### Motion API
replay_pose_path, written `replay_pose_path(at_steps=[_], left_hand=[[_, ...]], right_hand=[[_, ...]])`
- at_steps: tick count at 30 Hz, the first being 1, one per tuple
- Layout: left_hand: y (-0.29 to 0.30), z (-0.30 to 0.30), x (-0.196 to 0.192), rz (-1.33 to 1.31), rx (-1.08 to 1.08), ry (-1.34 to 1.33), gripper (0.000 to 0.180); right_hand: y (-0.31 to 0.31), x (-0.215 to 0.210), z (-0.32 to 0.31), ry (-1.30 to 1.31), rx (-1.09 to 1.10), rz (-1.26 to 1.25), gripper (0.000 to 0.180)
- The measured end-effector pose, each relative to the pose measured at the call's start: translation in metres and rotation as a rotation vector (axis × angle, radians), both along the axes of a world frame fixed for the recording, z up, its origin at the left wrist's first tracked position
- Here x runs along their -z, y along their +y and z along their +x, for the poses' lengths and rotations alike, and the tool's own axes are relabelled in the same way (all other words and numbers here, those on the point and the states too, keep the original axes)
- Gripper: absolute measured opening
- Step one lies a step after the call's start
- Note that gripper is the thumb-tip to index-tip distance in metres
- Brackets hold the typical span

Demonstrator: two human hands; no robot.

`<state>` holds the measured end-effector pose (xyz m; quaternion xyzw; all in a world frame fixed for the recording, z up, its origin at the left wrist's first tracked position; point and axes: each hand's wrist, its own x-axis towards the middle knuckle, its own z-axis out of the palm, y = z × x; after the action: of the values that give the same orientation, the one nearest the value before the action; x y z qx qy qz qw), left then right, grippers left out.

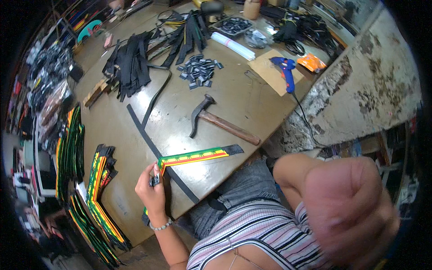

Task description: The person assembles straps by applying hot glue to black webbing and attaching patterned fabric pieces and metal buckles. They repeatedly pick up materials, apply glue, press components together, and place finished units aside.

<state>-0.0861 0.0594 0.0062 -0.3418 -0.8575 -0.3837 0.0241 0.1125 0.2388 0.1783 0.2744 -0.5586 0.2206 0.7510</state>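
My left hand is closed round a patterned strap in green, yellow and red, at the strap's bend. One arm of the strap lies to the right on the table and ends in a black tip; the other passes under my hand toward the table edge. A small black piece with light marks shows at my fingers. Close to the camera at the lower right is my right hand, raised, large and blurred; its fingers cannot be made out. A claw hammer with a wooden handle lies beyond the strap.
A black strip runs beneath the patterned strap. Stacks of patterned straps lie at the left. Farther back are black straps, small black labels, a white roll and a blue glue gun on cardboard, its cord trailing over the edge.
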Motion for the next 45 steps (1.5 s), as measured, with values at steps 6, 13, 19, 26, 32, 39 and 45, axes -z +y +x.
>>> replay_pose_path(at_steps=[6, 13, 19, 26, 32, 39, 45], left_hand=[[-0.003, -0.002, -0.001, 0.046, -0.002, 0.157, 0.014], [-0.009, -0.003, 0.002, -0.082, -0.015, -0.011, 0.015], [-0.012, -0.006, 0.008, -0.071, -0.02, -0.05, 0.018], [-0.012, -0.006, 0.007, -0.094, -0.043, -0.064, 0.02], [-0.013, -0.008, 0.011, -0.046, -0.028, -0.041, 0.019], [-0.012, -0.008, 0.013, -0.066, -0.038, -0.032, 0.02], [-0.012, -0.009, 0.013, -0.035, -0.034, -0.039, 0.02]], right_hand=[[0.146, 0.123, 0.044, -0.346, 0.678, -0.912, 0.056], [0.24, 0.176, 0.048, -1.265, 1.263, -0.91, 0.063], [0.125, 0.094, -0.032, -1.365, 0.443, -0.857, 0.044], [0.044, 0.11, -0.102, -1.788, -0.008, -0.191, 0.047], [0.041, 0.119, -0.122, -1.756, 0.064, -0.055, 0.05], [0.04, 0.127, -0.121, -1.727, 0.09, -0.031, 0.05], [0.036, 0.124, -0.112, -1.704, 0.017, -0.02, 0.048]])
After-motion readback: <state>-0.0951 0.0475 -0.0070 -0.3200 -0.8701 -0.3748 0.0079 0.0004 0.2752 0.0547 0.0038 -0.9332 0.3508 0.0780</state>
